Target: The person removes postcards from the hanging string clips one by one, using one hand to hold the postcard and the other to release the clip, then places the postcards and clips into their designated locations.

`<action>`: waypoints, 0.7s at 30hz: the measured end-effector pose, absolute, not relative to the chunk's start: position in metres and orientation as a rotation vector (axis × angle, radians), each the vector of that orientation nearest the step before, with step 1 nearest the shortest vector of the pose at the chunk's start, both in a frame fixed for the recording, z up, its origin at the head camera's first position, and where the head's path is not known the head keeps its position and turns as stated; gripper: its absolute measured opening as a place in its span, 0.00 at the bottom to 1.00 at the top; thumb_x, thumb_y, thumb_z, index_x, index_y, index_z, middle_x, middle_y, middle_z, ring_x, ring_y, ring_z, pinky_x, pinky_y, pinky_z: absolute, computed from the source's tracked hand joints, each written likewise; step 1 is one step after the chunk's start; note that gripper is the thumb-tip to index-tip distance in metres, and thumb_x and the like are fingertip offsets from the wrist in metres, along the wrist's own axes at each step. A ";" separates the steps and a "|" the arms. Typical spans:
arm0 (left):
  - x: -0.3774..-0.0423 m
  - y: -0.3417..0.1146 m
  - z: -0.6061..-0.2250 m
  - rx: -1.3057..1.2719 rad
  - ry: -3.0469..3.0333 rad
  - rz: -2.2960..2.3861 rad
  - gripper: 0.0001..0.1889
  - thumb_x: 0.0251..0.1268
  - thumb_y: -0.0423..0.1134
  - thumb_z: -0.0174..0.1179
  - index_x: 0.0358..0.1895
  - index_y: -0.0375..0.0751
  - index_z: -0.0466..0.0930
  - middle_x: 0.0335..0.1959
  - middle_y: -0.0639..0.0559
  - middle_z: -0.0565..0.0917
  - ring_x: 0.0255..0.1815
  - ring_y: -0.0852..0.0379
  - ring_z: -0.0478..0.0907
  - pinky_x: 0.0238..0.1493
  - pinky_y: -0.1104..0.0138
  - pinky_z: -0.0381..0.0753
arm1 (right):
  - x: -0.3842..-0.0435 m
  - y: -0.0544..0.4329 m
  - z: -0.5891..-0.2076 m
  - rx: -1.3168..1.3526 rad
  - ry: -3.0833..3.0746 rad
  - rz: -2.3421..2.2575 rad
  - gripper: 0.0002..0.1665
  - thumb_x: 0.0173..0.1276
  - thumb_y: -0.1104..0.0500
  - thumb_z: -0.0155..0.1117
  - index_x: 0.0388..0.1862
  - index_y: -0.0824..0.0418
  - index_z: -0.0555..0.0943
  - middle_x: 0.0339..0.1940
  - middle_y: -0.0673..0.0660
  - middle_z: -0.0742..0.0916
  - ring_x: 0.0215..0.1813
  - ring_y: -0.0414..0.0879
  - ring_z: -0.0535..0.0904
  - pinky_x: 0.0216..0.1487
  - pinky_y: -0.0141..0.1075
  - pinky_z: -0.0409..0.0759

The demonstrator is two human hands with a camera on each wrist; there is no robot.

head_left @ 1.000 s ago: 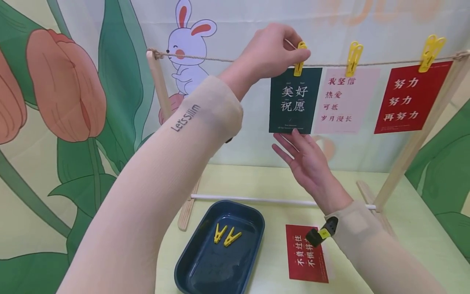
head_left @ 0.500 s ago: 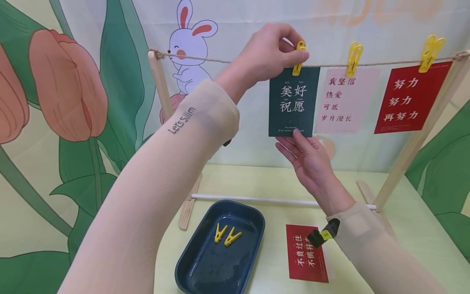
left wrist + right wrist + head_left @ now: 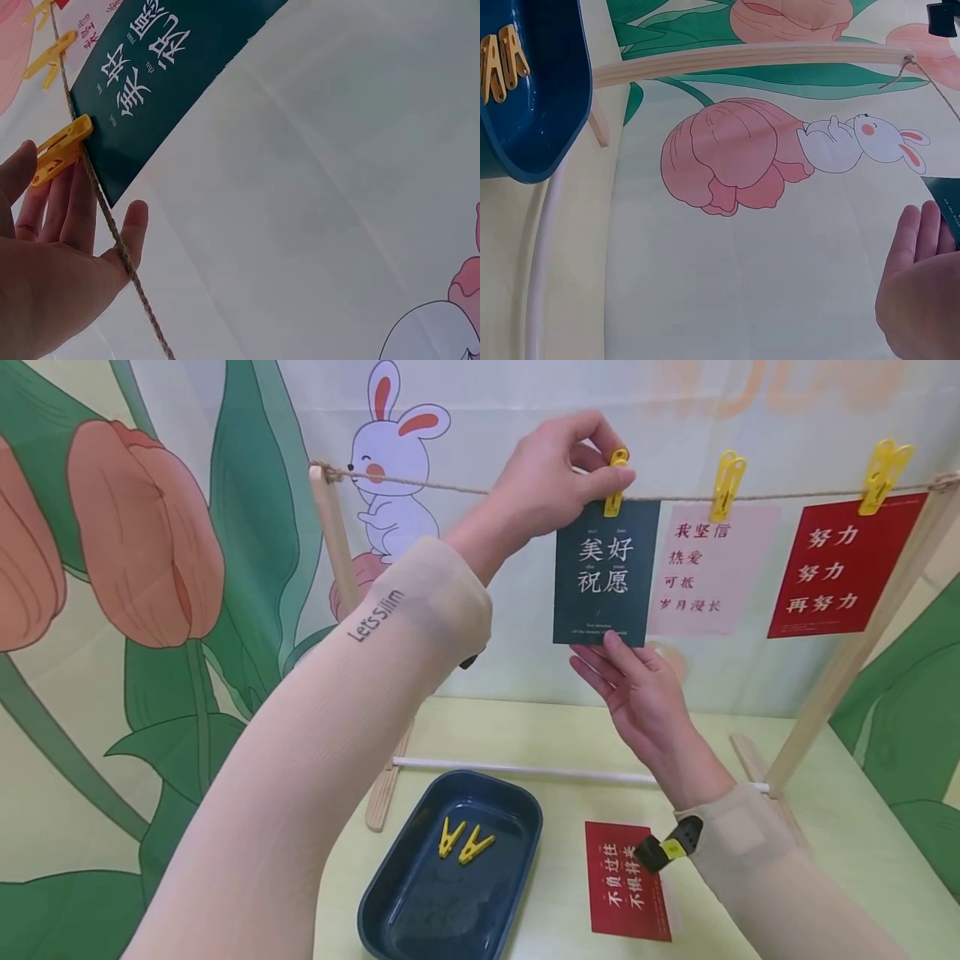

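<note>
My left hand [image 3: 551,477] pinches a yellow clothespin [image 3: 615,485] between thumb and fingers. The clothespin sits over the twine [image 3: 465,490] and the top edge of a dark green card [image 3: 603,572] with white characters. Below, my right hand [image 3: 648,697] holds the card's bottom edge, thumb in front and fingers behind. In the left wrist view the clothespin [image 3: 64,150] lies across the twine and the card's edge. Only a corner of the card [image 3: 949,196] shows beside my fingers in the right wrist view.
To the right, a pink card [image 3: 708,572] and a red card [image 3: 847,568] hang from yellow clothespins. A dark blue tray [image 3: 367,893] with two clothespins [image 3: 465,842] stands on the table. Another red card [image 3: 618,893] lies beside it. Wooden posts [image 3: 840,693] support the twine.
The card's bottom edge has come down slightly, with my right hand following it. My left hand stays on the clothespin. The head view has shifted a little.
</note>
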State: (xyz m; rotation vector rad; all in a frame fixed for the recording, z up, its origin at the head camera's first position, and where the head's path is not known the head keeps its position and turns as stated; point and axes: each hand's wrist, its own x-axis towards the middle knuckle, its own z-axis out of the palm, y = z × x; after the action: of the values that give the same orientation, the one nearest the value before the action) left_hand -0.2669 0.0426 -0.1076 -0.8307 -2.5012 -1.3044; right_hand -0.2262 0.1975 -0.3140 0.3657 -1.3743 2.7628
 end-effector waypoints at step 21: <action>-0.249 0.023 -0.113 -1.081 -2.286 -1.402 0.08 0.75 0.39 0.69 0.49 0.44 0.81 0.46 0.51 0.87 0.51 0.61 0.87 0.58 0.68 0.78 | -0.215 0.203 -0.329 0.340 -1.498 2.757 0.17 0.83 0.58 0.61 0.67 0.54 0.81 0.56 0.52 0.92 0.58 0.47 0.90 0.65 0.40 0.82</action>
State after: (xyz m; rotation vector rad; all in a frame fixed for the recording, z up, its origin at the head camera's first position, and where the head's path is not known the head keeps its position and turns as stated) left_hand -0.2490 0.0225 -0.1131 -1.0806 -2.2856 -1.4024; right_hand -0.2148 0.2032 -0.3288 0.3395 -1.4984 2.7566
